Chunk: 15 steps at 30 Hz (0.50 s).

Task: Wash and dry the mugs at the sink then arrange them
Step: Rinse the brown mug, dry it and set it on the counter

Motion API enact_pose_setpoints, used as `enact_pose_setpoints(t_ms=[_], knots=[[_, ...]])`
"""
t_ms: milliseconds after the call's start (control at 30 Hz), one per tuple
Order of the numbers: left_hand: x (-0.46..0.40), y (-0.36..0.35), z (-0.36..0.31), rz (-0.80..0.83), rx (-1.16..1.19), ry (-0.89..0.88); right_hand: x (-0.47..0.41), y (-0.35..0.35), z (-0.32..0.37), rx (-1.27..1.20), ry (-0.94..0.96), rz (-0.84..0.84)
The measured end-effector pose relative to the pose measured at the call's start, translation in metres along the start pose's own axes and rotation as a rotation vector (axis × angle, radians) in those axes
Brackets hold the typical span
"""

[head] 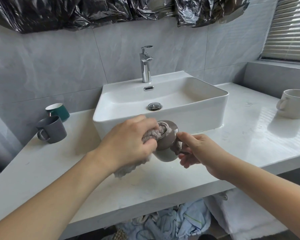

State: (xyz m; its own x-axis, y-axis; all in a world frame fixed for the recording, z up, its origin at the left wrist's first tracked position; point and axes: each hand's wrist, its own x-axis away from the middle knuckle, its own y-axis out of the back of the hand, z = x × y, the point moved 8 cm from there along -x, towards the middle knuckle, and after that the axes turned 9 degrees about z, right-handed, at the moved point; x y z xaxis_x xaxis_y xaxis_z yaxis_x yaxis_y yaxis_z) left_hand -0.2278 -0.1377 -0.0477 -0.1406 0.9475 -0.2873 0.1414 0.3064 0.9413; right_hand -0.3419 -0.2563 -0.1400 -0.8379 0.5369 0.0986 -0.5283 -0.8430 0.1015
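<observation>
Above the counter's (232, 153) front edge, before the sink (163, 115), the right hand (201, 151) grips the tilted mug (164, 148) by its handle so the left hand (128, 141) can clutch the cloth (156, 134) into its mouth, drying inside.

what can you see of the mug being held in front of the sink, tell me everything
The taupe mug looks like glossy glazed ceramic, rounded, with a paler inside. It is held tilted in the air above the countertop, just in front of the sink, its mouth turned up and to the left. The right hand pinches its handle, which is mostly hidden. The left hand presses a grey fluffy cloth into its opening. It touches nothing else.
</observation>
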Motion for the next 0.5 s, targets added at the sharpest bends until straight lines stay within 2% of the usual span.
enact_pose_setpoints(t_ms=[133, 233, 367, 500], knots=[[0.017, -0.006, -0.010, -0.055, -0.143, -0.146, 0.000, -0.002, 0.000, 0.078, 0.005, -0.001], [0.017, -0.003, -0.017, -0.083, -0.242, -0.240, 0.004, -0.003, 0.006, 0.273, 0.027, -0.036], [0.012, 0.007, -0.035, -0.123, -0.250, -0.337, 0.012, -0.004, 0.020, 0.484, 0.081, -0.080], [-0.006, 0.019, -0.036, -0.131, -0.228, -0.233, 0.013, -0.001, 0.026, 0.436, 0.110, -0.115]])
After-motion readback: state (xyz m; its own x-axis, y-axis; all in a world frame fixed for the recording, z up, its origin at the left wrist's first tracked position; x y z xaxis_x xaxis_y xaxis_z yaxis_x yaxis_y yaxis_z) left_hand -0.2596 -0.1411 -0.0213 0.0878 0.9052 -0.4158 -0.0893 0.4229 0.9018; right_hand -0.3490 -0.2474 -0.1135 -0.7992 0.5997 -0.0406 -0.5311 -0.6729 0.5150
